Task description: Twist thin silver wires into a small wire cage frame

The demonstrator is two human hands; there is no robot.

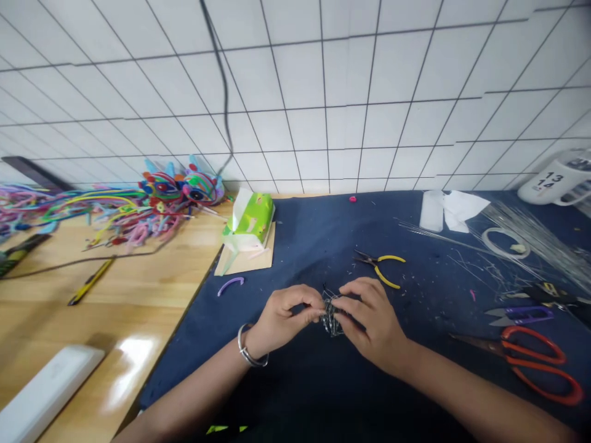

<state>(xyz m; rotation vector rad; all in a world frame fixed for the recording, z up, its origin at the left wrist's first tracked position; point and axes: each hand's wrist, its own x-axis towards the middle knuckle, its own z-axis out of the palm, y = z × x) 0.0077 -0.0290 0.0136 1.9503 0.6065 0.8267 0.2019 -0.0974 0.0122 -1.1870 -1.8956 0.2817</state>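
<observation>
Between my two hands is a small tangle of dark, shiny wire (330, 319), held over the dark blue cloth. My left hand (290, 314), with a silver bangle (244, 347) at the wrist, pinches its left side between thumb and fingertips. Curled around the right side, the fingers of my right hand (372, 317) press on the wire as well. The fingertips hide part of it, so its full shape cannot be made out. Beyond my right hand lie yellow-handled pliers (383, 267) with their handles spread.
Red-handled scissors (538, 363), purple snips (526, 315) and loose wires (540, 240) lie at right, near a white mug (556, 181). A tissue pack (252, 221) sits at back left. A yellow cutter (91, 282) and colourful pipe cleaners (124, 215) are on the wooden table (152, 295).
</observation>
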